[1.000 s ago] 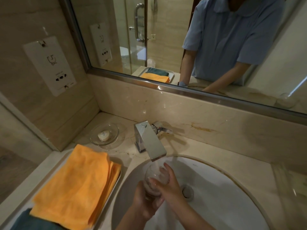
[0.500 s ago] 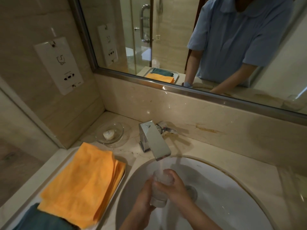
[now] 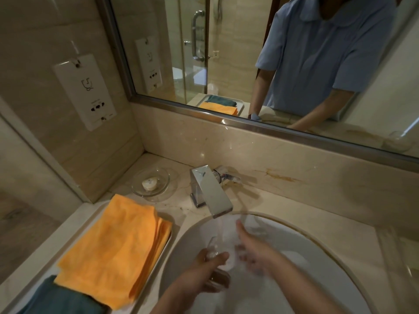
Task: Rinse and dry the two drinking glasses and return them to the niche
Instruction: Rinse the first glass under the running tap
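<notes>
left hand (image 3: 212, 260) gripping clear drinking glass (image 3: 218, 244) | right hand (image 3: 250, 251) blurred, fingers spread against glass | under square chrome faucet (image 3: 212, 192) stream, over white oval sink (image 3: 317, 257)

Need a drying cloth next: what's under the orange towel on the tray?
The folded orange towel lies on a white tray, its near end overlapping a teal towel. Several orange layers show at its edge; anything beneath the stack is covered.
</notes>
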Tool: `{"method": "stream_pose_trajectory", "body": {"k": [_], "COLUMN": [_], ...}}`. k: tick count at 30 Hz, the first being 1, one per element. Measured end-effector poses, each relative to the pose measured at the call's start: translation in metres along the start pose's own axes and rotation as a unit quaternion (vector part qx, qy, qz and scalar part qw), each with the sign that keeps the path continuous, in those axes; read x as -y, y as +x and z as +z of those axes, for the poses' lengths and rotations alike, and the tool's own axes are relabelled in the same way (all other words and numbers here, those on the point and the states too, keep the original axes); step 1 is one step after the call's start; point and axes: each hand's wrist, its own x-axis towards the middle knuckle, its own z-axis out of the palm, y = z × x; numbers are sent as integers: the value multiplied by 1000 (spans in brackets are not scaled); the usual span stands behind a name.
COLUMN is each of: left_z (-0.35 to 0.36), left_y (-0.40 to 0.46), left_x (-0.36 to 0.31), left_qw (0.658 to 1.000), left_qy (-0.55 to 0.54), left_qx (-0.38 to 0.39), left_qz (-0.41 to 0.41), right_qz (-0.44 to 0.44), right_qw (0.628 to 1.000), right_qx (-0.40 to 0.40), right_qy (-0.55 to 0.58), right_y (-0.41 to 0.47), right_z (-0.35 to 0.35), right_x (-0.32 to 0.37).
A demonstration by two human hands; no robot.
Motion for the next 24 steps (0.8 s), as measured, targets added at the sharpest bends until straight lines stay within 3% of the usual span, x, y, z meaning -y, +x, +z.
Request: {"method": "stream_pose_trajectory", "body": {"k": [4,10,16,24], "left_z": [1,3,16,29], "left_y": [4,-6,-7,5], "left_x": [-3,-9,-12,-11], "left_qw": [999,977,965,923], "left_qy": [-46,-181,-253,-368], "left_qx": [3,108,54,104], "left_qz": [18,-19,-31,-55], "right_qz": [-132,-234,-246,-244], "right_qw": [987,969,965,964], "right_qx": [-90,-84,-96,-103], "right_qy": [-11,8,-4,-4], "right_y": [-8,-18,-20,-25], "right_z": [-26,-34,-28,-24], "right_x": [39,80,88,89]}}
